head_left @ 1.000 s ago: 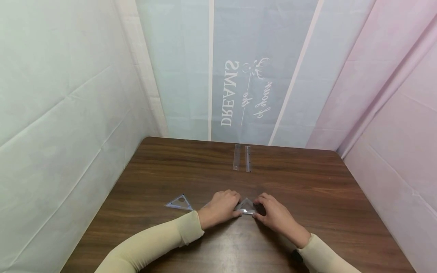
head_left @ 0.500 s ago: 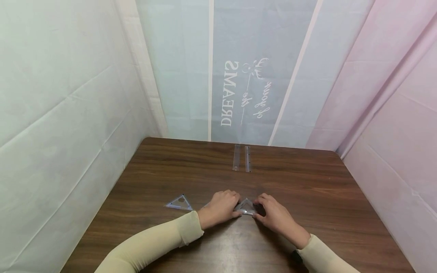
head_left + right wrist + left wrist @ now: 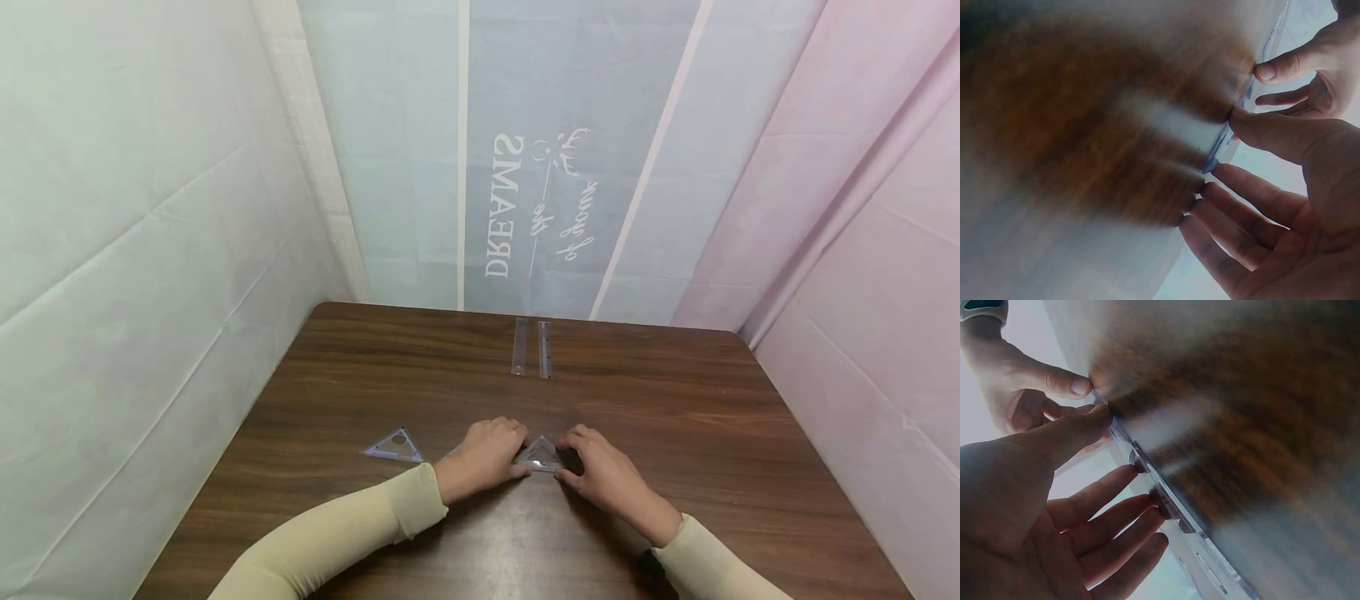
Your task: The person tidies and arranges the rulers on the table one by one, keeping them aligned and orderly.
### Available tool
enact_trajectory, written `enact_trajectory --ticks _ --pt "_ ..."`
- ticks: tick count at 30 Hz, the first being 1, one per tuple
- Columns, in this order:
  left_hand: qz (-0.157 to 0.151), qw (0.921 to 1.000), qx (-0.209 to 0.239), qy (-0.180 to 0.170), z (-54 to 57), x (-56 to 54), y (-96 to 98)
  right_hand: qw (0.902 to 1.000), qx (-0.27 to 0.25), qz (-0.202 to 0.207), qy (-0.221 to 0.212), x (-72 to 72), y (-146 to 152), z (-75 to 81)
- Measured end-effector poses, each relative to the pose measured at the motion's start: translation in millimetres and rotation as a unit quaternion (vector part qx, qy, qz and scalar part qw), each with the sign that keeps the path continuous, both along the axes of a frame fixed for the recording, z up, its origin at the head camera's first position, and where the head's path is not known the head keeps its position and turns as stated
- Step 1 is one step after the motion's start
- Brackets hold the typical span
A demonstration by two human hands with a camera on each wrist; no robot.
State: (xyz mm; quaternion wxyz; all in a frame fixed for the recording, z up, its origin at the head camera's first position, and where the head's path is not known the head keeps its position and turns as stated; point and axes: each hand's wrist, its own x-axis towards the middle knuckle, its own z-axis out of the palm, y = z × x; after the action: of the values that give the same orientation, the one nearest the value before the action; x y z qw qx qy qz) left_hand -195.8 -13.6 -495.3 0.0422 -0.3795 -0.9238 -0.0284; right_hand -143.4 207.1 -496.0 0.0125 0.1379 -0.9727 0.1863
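A clear plastic set square [image 3: 543, 467] lies on the dark wooden table, its point facing away from me. My left hand [image 3: 489, 452] pinches its left corner between thumb and fingers. At the right corner my right hand [image 3: 606, 471] does the same. Seen from the right wrist, the set square [image 3: 1217, 147] is a thin edge by the thumb and index fingertip. Another clear piece [image 3: 454, 450] pokes out behind my left wrist, mostly hidden. Further left rests a set square [image 3: 393, 456] with a bluish edge and a cut-out.
Two clear straight rulers, a left one [image 3: 519, 348] and a right one [image 3: 544, 350], lie side by side near the table's far edge. Pale curtains [image 3: 390, 167] hang around the table [image 3: 675, 400] at the back and both sides.
The glare along the middle set square's near edge has faded and its near side looks slightly changed in angle. Both hands stay where they were.
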Motion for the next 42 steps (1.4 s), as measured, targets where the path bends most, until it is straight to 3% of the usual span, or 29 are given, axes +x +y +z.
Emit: enact_trajectory --ticks 25,30,35,42 --pt "-0.003 1.0 0.005 -0.001 0.0 1.7 0.3 1.0 0.002 -0.007 -0.001 3.3 0 -1.5" --pt "-0.005 0.9996 0.023 -0.017 -0.2 0.0 -1.8 1.0 0.001 -0.006 -0.003 3.7 0 -1.0" --pt "-0.012 0.9974 0.046 -0.054 1.2 -6.6 -4.7 1.0 -0.003 -0.003 -0.005 1.9 0 1.2" --pt "-0.023 0.9818 0.072 -0.174 14.8 -24.8 -10.9 0.9996 -0.021 -0.007 -0.016 -6.5 0 7.0"
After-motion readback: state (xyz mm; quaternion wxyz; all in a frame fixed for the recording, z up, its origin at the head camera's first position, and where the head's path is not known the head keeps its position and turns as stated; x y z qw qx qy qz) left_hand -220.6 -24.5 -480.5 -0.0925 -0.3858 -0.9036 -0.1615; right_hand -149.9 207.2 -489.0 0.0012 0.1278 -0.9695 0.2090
